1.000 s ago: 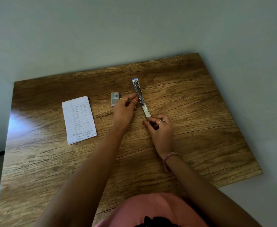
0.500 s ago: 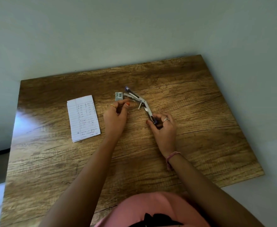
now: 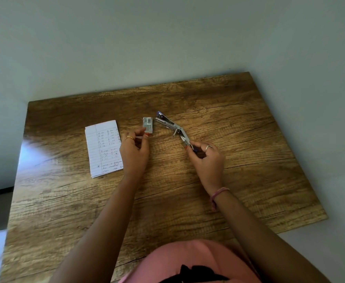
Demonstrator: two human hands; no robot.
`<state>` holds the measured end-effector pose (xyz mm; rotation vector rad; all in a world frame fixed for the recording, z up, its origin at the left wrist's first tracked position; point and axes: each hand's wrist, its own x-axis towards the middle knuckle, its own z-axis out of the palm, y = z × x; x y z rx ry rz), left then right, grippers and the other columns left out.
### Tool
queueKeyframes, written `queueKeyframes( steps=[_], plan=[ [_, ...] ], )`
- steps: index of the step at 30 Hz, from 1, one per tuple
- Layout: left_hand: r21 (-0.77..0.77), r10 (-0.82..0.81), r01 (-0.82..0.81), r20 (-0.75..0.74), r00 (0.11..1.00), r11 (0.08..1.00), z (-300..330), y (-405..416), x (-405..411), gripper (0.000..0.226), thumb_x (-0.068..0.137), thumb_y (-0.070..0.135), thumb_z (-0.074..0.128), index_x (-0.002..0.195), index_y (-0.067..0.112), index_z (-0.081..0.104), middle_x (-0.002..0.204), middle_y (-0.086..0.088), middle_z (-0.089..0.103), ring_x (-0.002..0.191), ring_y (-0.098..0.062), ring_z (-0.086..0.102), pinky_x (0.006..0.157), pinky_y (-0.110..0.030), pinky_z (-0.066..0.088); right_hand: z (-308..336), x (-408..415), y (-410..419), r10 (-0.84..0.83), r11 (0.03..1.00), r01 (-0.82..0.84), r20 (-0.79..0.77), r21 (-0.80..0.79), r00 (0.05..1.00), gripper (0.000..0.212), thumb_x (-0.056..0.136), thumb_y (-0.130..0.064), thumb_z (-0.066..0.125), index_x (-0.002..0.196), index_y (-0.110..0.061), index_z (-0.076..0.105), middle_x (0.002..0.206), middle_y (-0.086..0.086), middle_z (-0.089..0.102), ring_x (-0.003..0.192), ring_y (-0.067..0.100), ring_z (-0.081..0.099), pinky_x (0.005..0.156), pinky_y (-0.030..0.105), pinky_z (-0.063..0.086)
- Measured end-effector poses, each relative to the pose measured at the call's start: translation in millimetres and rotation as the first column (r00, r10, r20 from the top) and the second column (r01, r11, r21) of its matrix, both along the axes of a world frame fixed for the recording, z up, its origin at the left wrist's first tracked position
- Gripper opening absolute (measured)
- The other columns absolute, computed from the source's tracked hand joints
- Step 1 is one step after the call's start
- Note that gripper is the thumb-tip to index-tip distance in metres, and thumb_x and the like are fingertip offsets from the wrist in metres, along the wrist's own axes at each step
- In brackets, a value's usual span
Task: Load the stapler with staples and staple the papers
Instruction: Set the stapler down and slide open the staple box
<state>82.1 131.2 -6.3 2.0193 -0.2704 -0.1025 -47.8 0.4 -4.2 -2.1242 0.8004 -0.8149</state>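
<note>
The metal stapler (image 3: 172,126) lies on the wooden table (image 3: 249,139), opened wide with its purple-tipped top arm pointing far left. My right hand (image 3: 207,158) grips its near rear end. A small grey staple box (image 3: 148,125) sits just left of the stapler's tip. My left hand (image 3: 136,149) is at the box's near end, with curled index finger and thumb pinching its corner. A small stack of lined, handwritten papers (image 3: 104,148) lies flat to the left of my left hand.
The table's back edge meets a pale wall. Its right edge drops off past my right hand. Bare wood lies between my forearms and along the near edge, where my pink clothing shows.
The stapler has swung from a straight line into a bent, opened shape, its tip moving left. My left hand left the stapler and moved left to the staple box.
</note>
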Motion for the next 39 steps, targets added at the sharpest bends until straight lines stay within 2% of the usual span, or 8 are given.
queueKeyframes(
  steps=[5,8,14,18,25,32,37,39],
  plan=[
    [0.076,-0.055,0.057,-0.031,0.998,0.995,-5.4,0.5,-2.3,0.048,0.085,0.028,0.067,0.127,0.015,0.048,0.126,-0.004,0.043,0.12,-0.023,0.043,0.102,-0.039,0.041,16.1,2.8,-10.3,0.004,0.993,-0.006,0.019,0.116,1.0,0.018,0.083,-0.019,0.071,0.098,-0.009,0.073,0.081,-0.001,0.072,0.067,0.003,0.063,0.052,0.008,0.046],
    [0.18,-0.088,0.088,-0.008,0.996,0.98,-6.4,-1.7,-3.6,0.06,0.084,0.037,0.067,0.133,0.012,0.042,0.134,-0.007,0.04,0.125,-0.021,0.034,0.106,-0.042,0.035,24.6,7.2,-21.0,0.007,0.987,-0.01,0.014,0.163,1.0,0.019,0.085,-0.018,0.068,0.1,-0.008,0.072,0.077,-0.004,0.07,0.061,-0.001,0.06,0.047,0.009,0.043],
    [0.28,-0.078,0.061,0.048,0.996,0.958,-6.2,-4.9,-4.0,0.063,0.084,0.04,0.065,0.135,0.011,0.042,0.136,-0.01,0.041,0.127,-0.026,0.035,0.108,-0.043,0.031,30.4,13.2,-55.6,0.051,0.928,-0.031,-0.044,0.37,0.998,0.029,0.08,-0.023,0.075,0.107,-0.015,0.069,0.09,-0.006,0.069,0.079,0.002,0.064,0.066,0.014,0.052],
    [0.313,-0.048,0.026,0.061,0.997,0.949,-4.4,-8.3,-4.0,0.066,0.083,0.044,0.065,0.135,0.01,0.042,0.136,-0.01,0.041,0.127,-0.026,0.034,0.107,-0.038,0.027,27.9,14.7,-71.7,0.111,0.933,-0.074,-0.088,0.353,0.99,0.039,0.076,-0.015,0.077,0.113,-0.014,0.066,0.105,0.0,0.07,0.094,0.007,0.066,0.08,0.022,0.055],
    [0.41,-0.007,-0.012,0.043,0.999,0.912,-1.5,-18.3,3.3,0.075,0.082,0.055,0.061,0.138,0.01,0.039,0.14,-0.013,0.038,0.132,-0.031,0.028,0.109,-0.042,0.024,27.9,21.1,-86.7,0.111,0.932,-0.081,-0.063,0.354,0.992,0.045,0.078,-0.004,0.073,0.12,-0.014,0.061,0.111,-0.001,0.066,0.101,0.008,0.064,0.088,0.029,0.055],
    [0.411,-0.005,-0.015,0.046,0.999,0.911,-1.6,-19.1,4.0,0.074,0.082,0.054,0.062,0.138,0.011,0.039,0.139,-0.013,0.038,0.13,-0.03,0.029,0.107,-0.04,0.025,26.5,22.3,-89.1,0.132,0.929,-0.117,-0.019,0.35,0.991,0.056,0.077,0.001,0.072,0.128,-0.012,0.054,0.126,0.005,0.061,0.103,0.004,0.06,0.086,0.017,0.051],
    [0.424,0.013,-0.033,0.05,0.999,0.905,-1.5,-21.2,5.6,0.076,0.082,0.056,0.061,0.138,0.01,0.04,0.137,-0.014,0.039,0.129,-0.03,0.03,0.106,-0.04,0.026,18.0,17.3,-90.4,0.149,0.959,-0.128,-0.067,0.253,0.986,0.057,0.077,-0.007,0.074,0.128,-0.019,0.053,0.127,-0.003,0.059,0.113,0.015,0.057,0.095,0.036,0.051],
    [0.438,0.018,-0.038,0.049,0.999,0.898,-0.5,-23.1,6.6,0.077,0.082,0.058,0.059,0.137,0.008,0.04,0.136,-0.014,0.039,0.128,-0.031,0.03,0.106,-0.041,0.027,16.1,14.6,-90.8,0.151,0.956,-0.126,-0.072,0.266,0.986,0.057,0.077,-0.008,0.074,0.129,-0.02,0.052,0.13,0.0,0.057,0.111,0.016,0.058,0.089,0.03,0.053]
  ],
)
